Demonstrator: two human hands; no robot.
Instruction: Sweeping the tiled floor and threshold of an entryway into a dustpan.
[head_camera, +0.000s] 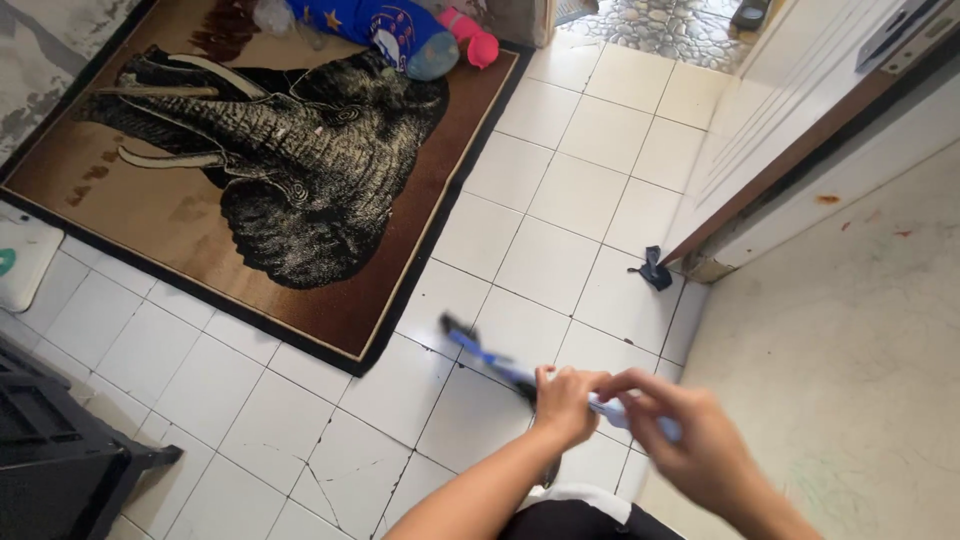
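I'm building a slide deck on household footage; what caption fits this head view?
Both hands, left and right, grip a blurred blue stick-like tool above a white tiled floor, beside an elephant rug.

Below my grip lies the white tiled floor (545, 265), cracked in places. Up and left of my grip a brown elephant rug (200, 200) lies on it, with a blue bolster (385, 28) at its far edge. A dark scrap (653, 270) lies above my grip, by the door's corner.
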